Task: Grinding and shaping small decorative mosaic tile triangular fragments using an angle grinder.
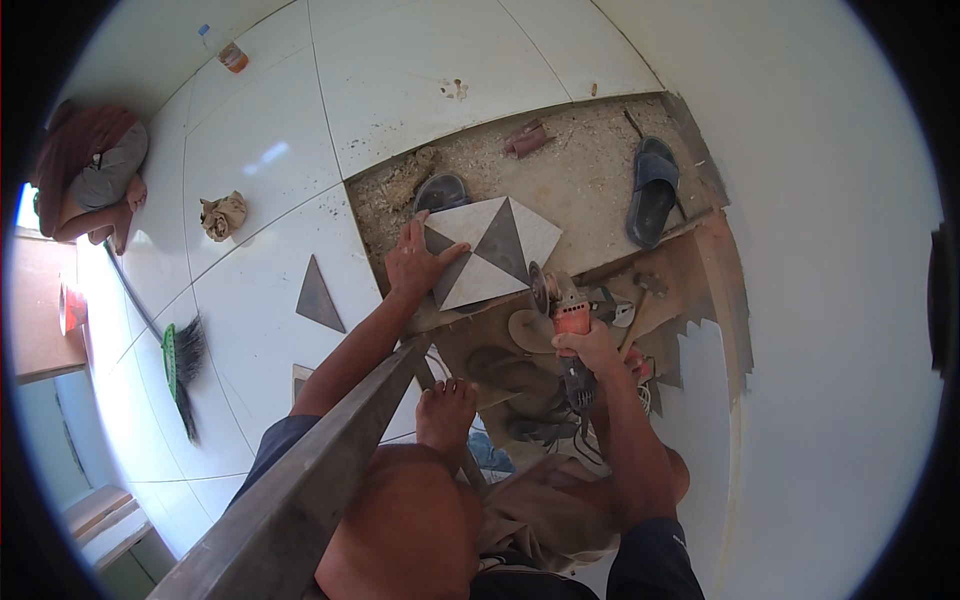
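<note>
My left hand (414,264) grips the left edge of a patterned tile (541,236), its thumb over the top face. Pale areas and dark grey triangles make up the tile's pattern. My right hand (597,349) is wrapped round the body of an orange and black angle grinder (571,317). The grinder's disc (540,288) stands at the tile's lower right edge; whether it touches, I cannot tell. A dark slipper (440,191) lies partly hidden behind the tile. A cut dark triangular tile piece (319,298) rests on the white floor left of my left hand.
A metal beam (300,470) slants beside my left arm. Another slipper (654,190) lies on the rough step (590,180). A hammer (648,288) and loose tools sit below. On the left are a broom (183,370), crumpled paper (223,216), a bottle (225,50) and a crouching person (95,170).
</note>
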Motion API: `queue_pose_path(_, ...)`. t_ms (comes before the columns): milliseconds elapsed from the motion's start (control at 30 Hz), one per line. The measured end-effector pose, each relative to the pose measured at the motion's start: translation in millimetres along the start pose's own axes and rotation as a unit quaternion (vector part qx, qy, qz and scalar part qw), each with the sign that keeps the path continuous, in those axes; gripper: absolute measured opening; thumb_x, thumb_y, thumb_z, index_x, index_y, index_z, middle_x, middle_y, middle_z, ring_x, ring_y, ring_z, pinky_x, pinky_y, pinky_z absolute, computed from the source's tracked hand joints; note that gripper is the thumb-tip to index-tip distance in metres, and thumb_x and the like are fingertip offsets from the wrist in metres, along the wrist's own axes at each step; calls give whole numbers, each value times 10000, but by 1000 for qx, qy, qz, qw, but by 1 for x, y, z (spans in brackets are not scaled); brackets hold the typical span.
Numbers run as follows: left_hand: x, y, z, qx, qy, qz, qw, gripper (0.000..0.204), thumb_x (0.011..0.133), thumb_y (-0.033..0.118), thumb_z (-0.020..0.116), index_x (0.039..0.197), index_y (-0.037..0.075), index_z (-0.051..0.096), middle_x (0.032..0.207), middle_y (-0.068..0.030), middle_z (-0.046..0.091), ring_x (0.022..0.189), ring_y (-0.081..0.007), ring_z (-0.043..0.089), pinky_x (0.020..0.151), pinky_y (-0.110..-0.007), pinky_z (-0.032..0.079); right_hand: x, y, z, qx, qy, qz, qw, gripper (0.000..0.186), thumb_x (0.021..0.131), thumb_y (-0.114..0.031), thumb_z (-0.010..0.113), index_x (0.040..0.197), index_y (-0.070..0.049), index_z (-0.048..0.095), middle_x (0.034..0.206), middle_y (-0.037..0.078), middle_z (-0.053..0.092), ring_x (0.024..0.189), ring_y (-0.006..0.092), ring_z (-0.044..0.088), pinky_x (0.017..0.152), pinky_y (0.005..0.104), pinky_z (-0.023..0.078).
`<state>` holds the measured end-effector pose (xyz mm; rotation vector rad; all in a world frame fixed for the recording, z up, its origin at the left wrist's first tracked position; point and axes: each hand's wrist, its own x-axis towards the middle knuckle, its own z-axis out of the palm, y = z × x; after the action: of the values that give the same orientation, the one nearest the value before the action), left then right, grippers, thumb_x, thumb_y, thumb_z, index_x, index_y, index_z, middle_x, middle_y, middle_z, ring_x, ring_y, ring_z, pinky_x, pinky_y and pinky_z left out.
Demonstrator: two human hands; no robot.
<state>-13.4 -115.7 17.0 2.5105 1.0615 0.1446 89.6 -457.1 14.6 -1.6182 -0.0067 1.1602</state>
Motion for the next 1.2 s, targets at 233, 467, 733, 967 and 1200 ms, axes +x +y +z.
queue_pose_path(233,0,2,0,-3,3,-1,1000,1020,725,755,729,1479,138,427,1399,-136,558,1223,-322,621,966,-449,537,0,-7,0,5,-4,-18,1000,300,736,-109,815,963,-22,639,794,47,657,640,160,665,602,308,550)
queue_pose_path(467,0,1,1,-12,10,-1,1000,1019,721,753,734,1476,141,428,1407,-138,557,1223,-323,620,967,-450,535,3,-10,-2,0,-14,-15,1000,312,726,-131,840,953,-14,661,837,17,638,705,114,632,642,279,543)
queue_pose_path(733,-1,5,0,-16,-4,-6,1000,1022,720,761,728,1476,143,423,1400,-139,552,1248,-315,600,991,-452,516,8,-7,-7,-22,-3,-19,1000,346,721,-131,840,996,-20,662,841,22,649,703,111,634,640,281,541)
queue_pose_path(967,-1,5,0,-7,9,1,1000,1019,724,764,721,1474,142,424,1374,-147,567,1210,-328,624,954,-458,536,8,-14,-8,-43,-6,-18,999,363,720,-131,843,1012,-12,664,856,28,655,703,110,637,627,281,542)
queue_pose_path(1200,-1,7,0,-9,23,12,1000,1008,726,749,731,1468,135,433,1366,-146,578,1202,-328,630,940,-460,544,7,-22,-7,-31,-7,-7,999,354,727,-128,836,1011,-5,663,846,28,647,704,115,639,623,279,544)
